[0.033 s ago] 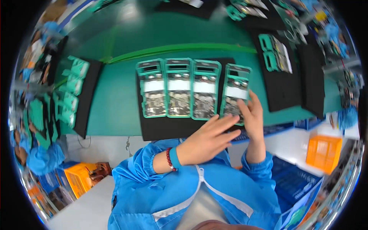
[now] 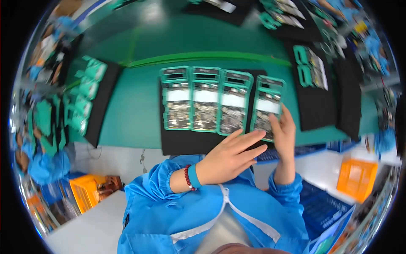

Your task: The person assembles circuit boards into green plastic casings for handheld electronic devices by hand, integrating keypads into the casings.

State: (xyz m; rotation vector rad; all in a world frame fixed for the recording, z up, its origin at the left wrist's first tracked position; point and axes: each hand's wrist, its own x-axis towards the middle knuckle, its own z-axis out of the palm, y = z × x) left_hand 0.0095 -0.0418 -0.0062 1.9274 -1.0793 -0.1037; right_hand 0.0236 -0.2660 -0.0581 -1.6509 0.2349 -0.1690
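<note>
Three green frames with circuit boards, among them a middle one [image 2: 205, 111], lie side by side on a black mat [image 2: 186, 146]. A fourth green-framed circuit board [image 2: 263, 120], slightly tilted, is set apart at the right of the row. My right hand [image 2: 284, 134] grips its right edge, thumb on the board's face and fingers along the side. My left hand [image 2: 230, 155] is open, palm down, its fingers stretched toward the lower end of the same board; whether the fingertips touch it I cannot tell. Each board carries a white rectangular patch.
Empty green frames [image 2: 86, 95] lie on a black mat at the left. More framed parts [image 2: 311, 67] sit on a dark mat at the right. A green strip [image 2: 211, 54] crosses the green table. Orange crates [image 2: 357, 180] and blue crates stand below; other people work at both sides.
The whole view has shifted a little, so the table things appear farther right. Both hands keep nearly the same place at the fourth board.
</note>
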